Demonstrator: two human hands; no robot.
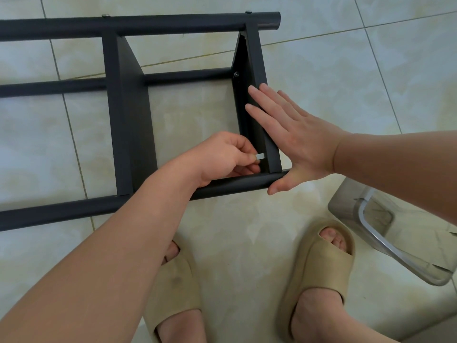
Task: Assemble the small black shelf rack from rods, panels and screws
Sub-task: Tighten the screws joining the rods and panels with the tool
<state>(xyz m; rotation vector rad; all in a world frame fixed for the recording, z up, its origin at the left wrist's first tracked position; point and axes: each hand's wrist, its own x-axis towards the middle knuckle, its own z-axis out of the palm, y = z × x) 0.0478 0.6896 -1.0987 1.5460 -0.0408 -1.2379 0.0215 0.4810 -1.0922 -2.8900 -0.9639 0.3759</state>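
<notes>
Beyond your sandals [319, 263] the black rack [128, 115] lies sideways on the floor [247, 219]. Your left hand [222, 157] pinches a small silver piece [260, 156] beside the right panel [257, 58]; your right hand [294, 134], spread flat, braces that panel. It is likely stiff, light metal: grip the rods [74, 211].

Bare forearms [111, 256], beige open-toed slides [321, 266]

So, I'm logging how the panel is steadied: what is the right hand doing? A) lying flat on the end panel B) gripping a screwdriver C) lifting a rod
A: the right hand lies flat, fingers straight, on the end panel; the left hand pinches a small silver piece.
</notes>
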